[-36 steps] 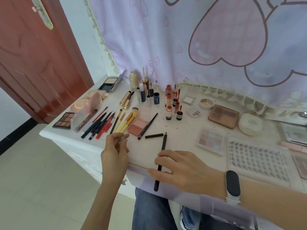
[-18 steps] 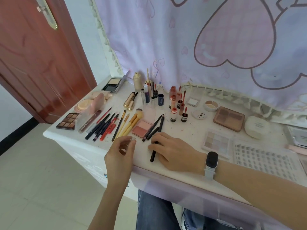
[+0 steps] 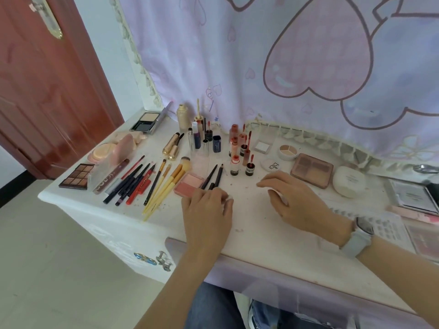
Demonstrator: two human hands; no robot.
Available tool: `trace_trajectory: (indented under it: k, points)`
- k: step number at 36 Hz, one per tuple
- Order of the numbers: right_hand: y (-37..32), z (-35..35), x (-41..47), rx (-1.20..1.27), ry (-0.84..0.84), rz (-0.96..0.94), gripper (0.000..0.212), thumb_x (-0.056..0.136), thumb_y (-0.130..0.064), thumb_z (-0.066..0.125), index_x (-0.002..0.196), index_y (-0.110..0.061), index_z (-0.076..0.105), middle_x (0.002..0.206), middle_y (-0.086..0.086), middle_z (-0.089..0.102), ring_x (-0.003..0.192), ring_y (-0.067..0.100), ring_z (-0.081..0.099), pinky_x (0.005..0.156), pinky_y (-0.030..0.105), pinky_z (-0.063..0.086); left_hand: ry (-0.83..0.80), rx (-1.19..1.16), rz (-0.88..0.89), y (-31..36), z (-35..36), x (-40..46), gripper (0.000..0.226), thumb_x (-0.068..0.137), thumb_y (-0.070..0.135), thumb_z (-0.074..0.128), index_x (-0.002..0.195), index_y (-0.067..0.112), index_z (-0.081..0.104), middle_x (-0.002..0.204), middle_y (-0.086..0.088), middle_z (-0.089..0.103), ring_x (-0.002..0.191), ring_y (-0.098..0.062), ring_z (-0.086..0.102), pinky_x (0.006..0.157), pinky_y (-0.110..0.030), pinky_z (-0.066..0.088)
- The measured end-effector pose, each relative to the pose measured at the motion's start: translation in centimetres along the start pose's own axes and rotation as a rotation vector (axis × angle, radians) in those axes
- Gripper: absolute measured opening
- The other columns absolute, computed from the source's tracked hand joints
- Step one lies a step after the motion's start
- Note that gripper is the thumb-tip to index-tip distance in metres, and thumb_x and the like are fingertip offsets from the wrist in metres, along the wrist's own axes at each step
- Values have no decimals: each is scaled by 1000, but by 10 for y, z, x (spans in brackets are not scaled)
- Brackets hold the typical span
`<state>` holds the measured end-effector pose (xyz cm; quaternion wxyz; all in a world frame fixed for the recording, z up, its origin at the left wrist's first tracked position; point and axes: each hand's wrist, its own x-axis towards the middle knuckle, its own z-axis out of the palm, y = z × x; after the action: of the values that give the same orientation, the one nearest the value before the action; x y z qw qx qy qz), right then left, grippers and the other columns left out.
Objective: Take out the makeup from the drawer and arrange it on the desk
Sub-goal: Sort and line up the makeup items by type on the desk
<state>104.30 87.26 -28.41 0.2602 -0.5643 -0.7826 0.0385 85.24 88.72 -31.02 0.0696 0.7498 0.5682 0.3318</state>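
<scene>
On the desk (image 3: 249, 224), left hand (image 3: 206, 217) touches black pencils (image 3: 215, 176); right hand (image 3: 299, 205) hovers.

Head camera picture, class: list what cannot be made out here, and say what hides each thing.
- Black pencils: near ends hidden behind the left hand.
- Small white thing at the left hand's fingertips: too small to name.
- Grid tray: partly covered by the right hand's wrist and watch.
- Flat boxes at far right: cut off by the picture's edge.
- Bottle labels: too small to read.
</scene>
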Motion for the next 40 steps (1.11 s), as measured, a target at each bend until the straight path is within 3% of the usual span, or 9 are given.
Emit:
trace_trajectory:
  k: [3,6,13,22,26,30,34,36,40]
  points:
    - [9,-12,-10,-46,-34,44,25,87,1,55,108,-6,66,108,6,63,97,26,61,81,37,49,9,122,-6,2,11,4,9,81,23,68,80,16,64,75,2,64,82,-22,55,77,-34,26]
    - [18,-20,-18,-119,-79,64,25,87,-6,58,112,-9,65,110,5,63,100,26,60,83,30,44,1,244,-21,-1,17,9,14,82,28,64,78,14,62,79,-1,62,83,-25,51,77,-36,25]
    - [36,-22,-29,-301,-322,178,71,83,-61,49,143,-30,29,139,-7,38,132,15,27,107,27,18,33,348,-25,-6,15,21,14,83,27,63,83,13,63,82,-5,61,85,-27,49,77,-38,26]
    - [38,-14,-27,-364,-356,219,73,84,-62,44,145,-29,21,140,-4,38,135,19,23,109,31,16,11,333,-60,-8,8,25,22,82,27,67,97,11,65,90,-9,62,91,-31,53,77,-40,31]
    - [35,-16,-24,-165,-272,174,78,81,-54,57,145,-28,20,136,-2,40,129,15,28,105,24,19,80,33,22,3,4,16,20,83,21,68,101,12,65,96,-4,63,93,-24,55,82,-39,36]
    - [22,-20,-25,296,-156,144,84,75,-43,69,137,-48,12,133,-10,41,120,-5,32,99,5,19,-208,-667,-250,22,-3,11,7,91,31,56,97,31,61,98,11,66,84,0,62,70,-11,45]
    - [7,-18,-29,508,-109,81,94,75,-37,70,143,-43,5,140,-17,36,133,1,32,111,18,25,-620,-1253,-527,30,3,9,54,80,51,51,120,16,58,113,-4,68,100,-21,66,82,-31,52]
    - [1,-16,-30,568,-104,48,97,76,-32,71,145,-39,3,142,-17,35,135,4,32,112,20,25,-696,-1369,-512,29,5,9,66,79,54,53,131,13,50,124,-10,62,110,-30,61,91,-40,50]
    - [-6,-17,-31,527,-144,48,103,76,-34,73,145,-42,-4,146,-23,29,135,-3,27,108,10,21,-714,-1411,-443,29,5,10,66,78,54,60,133,18,49,124,-11,61,110,-32,61,84,-38,53]
